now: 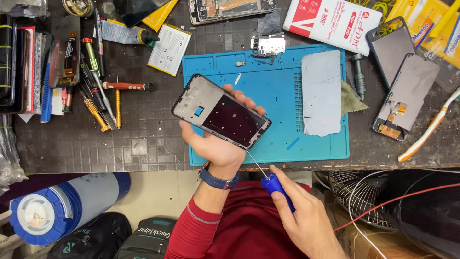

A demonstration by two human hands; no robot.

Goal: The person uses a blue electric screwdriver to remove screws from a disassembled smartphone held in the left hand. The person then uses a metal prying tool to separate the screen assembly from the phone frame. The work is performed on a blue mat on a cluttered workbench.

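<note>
My left hand (215, 144) holds an opened phone frame (221, 111), tilted, its inside facing up, above the left part of a blue work mat (282, 91). A blue band is on that wrist. My right hand (306, 216) grips a small screwdriver by its blue handle (277, 188), near my red-clothed lap. The thin shaft points up-left and its tip reaches the lower edge of the frame. A grey phone back cover (321, 92) lies on the mat's right side.
A small circuit board (268, 45) sits at the mat's top edge. Several screwdrivers (103, 98) and a white battery (169, 49) lie left. Two opened phones (405, 91) and a white packet (333, 21) are right. A toothbrush (429, 129), a fan (359, 192) and a blue-capped jug (62, 206) are nearby.
</note>
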